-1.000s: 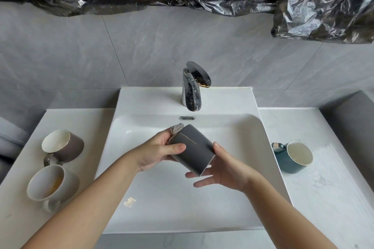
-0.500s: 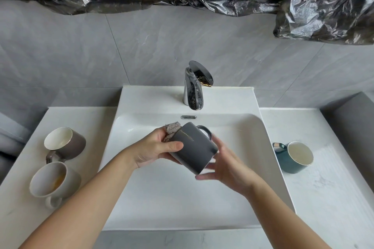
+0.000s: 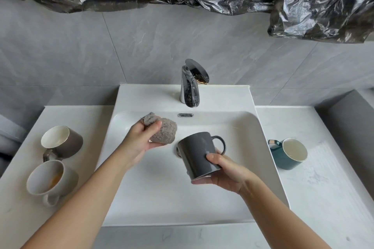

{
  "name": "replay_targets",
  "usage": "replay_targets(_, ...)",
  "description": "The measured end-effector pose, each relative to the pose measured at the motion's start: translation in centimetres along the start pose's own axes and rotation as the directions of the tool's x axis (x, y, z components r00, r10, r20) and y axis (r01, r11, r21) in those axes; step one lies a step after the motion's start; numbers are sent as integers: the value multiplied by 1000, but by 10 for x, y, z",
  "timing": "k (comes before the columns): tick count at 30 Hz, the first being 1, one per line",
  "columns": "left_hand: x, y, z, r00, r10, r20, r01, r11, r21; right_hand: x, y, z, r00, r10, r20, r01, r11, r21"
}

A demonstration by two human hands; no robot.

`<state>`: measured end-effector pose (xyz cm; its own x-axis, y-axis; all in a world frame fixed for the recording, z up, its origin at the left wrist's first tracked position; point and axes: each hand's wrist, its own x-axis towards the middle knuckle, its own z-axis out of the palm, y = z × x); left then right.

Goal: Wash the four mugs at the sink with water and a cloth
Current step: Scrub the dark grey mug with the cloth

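The right hand (image 3: 226,172) grips the tilted grey mug (image 3: 200,153) over the sink (image 3: 162,198). Just left of it and not touching it, the left hand (image 3: 139,139) clutches a bunched cloth (image 3: 164,132). On the worktop (image 3: 323,188), a white mug (image 3: 46,182) and a brown mug (image 3: 62,141) sit left of the sink and a teal mug (image 3: 289,153) sits to its right. The tap (image 3: 191,85) stands behind.

Faucet (image 3: 190,87) at the sink's (image 3: 153,198) twelve o'clock; on the countertop (image 3: 323,188), far-left mug (image 3: 66,143) and near-left mug (image 3: 48,180) at nine, right mug (image 3: 289,153) at three.
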<state>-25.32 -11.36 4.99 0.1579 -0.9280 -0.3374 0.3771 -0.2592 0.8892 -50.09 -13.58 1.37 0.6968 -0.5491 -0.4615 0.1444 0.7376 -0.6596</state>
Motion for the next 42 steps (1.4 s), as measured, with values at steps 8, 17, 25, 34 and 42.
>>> replay_targets(8,-36,-31,46,916,395,71,-398,868,298,8,-1,26,930,-290,-226,249,949,-193)
replay_targets(17,-33,-36,58,936,352,-27,-292,815,500,-4,-2,29,915,-284,-288,265,959,-101)
replay_targets(25,-38,-45,59,911,404,85,-379,737,560,-9,-9,30,908,-9,-420,164,928,334)
replay_targets(34,-33,-48,65,752,611,248,-607,494,622,2,-9,38,840,158,-519,47,932,360)
replay_targets(42,-24,-51,68,705,536,464,-663,265,700,8,-17,50,726,170,-667,64,948,311)
